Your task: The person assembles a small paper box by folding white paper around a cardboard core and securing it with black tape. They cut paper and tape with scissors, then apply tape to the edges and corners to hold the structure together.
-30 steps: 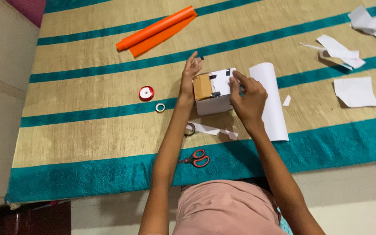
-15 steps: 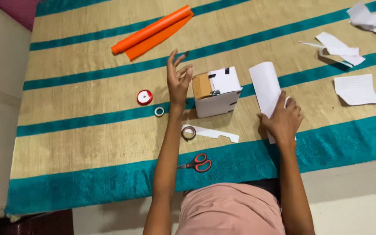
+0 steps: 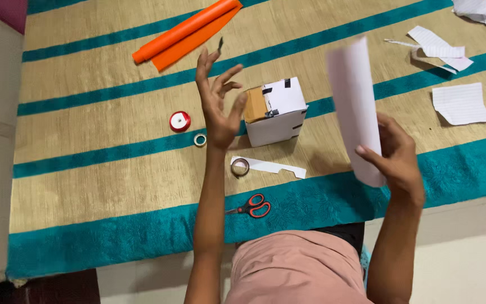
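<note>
My right hand (image 3: 396, 155) grips the near end of a curled white paper sheet (image 3: 355, 101) and holds it up above the mat. My left hand (image 3: 218, 98) is raised with fingers spread; a small dark bit of tape (image 3: 220, 44) sticks to a fingertip. Between the hands stands a small box (image 3: 274, 111), partly covered in white paper, with bare brown cardboard on its left side and black tape pieces on top.
On the tan and teal striped mat (image 3: 113, 163) lie an orange paper roll (image 3: 184, 28), a red ribbon spool (image 3: 179, 121), a small tape ring (image 3: 199, 139), a dark tape roll (image 3: 240, 166) beside a white strip (image 3: 274, 168), red-handled scissors (image 3: 251, 206) and white paper scraps (image 3: 459, 103).
My right hand left the box, took hold of the white sheet on the mat and lifted it. My left hand rose off the box's side with fingers spread.
</note>
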